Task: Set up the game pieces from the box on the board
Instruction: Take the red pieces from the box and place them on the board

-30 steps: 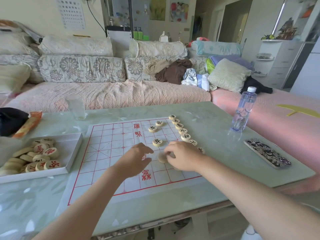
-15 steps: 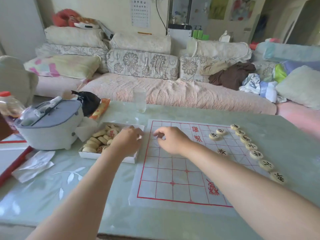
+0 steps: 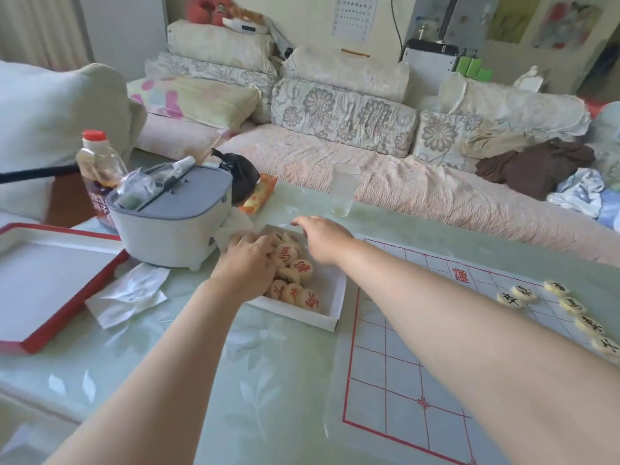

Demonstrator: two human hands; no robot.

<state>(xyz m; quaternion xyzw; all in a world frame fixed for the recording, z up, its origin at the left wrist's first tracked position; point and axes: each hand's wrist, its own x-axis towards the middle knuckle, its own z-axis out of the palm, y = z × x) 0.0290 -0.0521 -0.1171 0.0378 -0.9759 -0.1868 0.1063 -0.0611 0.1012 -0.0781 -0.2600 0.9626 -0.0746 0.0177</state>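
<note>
A white shallow box [image 3: 330,317] lies left of the board and holds several round wooden pieces [image 3: 298,266] with red characters. My left hand [image 3: 250,263] rests inside the box, fingers curled over the pieces; whether it grips one is hidden. My right hand [image 3: 322,239] hovers over the box's far side, fingers stretched out, nothing visible in it. The red-lined paper board [image 3: 396,370] lies at the right. Several black-character pieces [image 3: 570,303] stand in a column on its far right.
A grey-lidded white container [image 3: 171,219] stands just left of the box, with crumpled tissue [image 3: 129,293] in front. A red-edged box lid [image 3: 47,280] lies at far left. A glass [image 3: 344,193], a sauce bottle [image 3: 97,169] and a black pouch [image 3: 241,176] stand behind.
Both hands left the board and moved left to the box. My left hand went in among the pieces; my right hand now reaches over the box. The view swung left.
</note>
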